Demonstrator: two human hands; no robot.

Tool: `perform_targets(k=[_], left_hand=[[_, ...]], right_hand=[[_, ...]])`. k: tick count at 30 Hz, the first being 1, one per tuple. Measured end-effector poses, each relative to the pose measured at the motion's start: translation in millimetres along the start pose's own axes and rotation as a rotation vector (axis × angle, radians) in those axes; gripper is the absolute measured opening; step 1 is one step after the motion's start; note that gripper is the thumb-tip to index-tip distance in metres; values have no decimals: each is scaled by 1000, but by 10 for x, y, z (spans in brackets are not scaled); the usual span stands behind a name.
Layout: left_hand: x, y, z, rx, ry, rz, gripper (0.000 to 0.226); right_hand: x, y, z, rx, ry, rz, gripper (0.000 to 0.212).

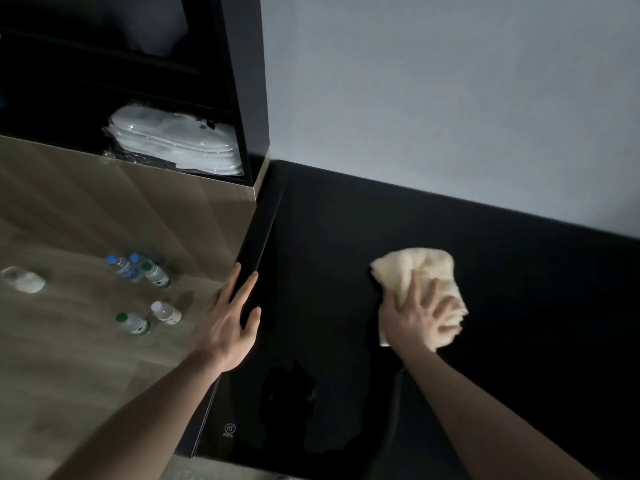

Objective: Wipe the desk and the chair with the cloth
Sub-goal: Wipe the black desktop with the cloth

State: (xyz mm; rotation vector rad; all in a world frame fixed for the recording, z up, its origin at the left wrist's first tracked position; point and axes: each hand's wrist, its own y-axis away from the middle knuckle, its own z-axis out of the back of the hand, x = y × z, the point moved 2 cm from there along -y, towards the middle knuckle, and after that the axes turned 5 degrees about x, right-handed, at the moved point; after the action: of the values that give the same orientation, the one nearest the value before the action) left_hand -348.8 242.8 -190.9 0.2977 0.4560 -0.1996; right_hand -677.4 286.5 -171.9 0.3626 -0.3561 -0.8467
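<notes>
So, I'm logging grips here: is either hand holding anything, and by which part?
Nothing is gripped. The right hand presses flat on the near part of the cloth, fingers spread; the left hand rests open on the desk edge.

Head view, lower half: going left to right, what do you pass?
Crumpled white item → water bottles on the wooden surface → left hand on the black desk's edge → right hand pressing the cloth.

We can read just one mark: a small round "CCC" logo [229, 428] printed on the black bench [346, 237] top, near its front-left corner. Tiny text beneath it is too blurred. Bottle labels [157, 277] on the floor: unreadable.
</notes>
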Motion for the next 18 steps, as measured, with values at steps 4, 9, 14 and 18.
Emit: perform_targets(k=[4, 9, 14, 18], left_hand=[[17, -5, -37, -3, 19, 3, 67], [56, -21, -51, -23, -44, 26, 65], [20, 45, -189, -94, -124, 53, 65], [-475, 242, -515, -149, -172, 58, 72]], right_hand=[[560, 347, -342, 84, 42, 348, 70], [540, 383, -447, 78, 94, 549, 69], [60, 266, -332, 55, 106, 628, 71], [-545, 79, -150, 26, 75, 608, 72]])
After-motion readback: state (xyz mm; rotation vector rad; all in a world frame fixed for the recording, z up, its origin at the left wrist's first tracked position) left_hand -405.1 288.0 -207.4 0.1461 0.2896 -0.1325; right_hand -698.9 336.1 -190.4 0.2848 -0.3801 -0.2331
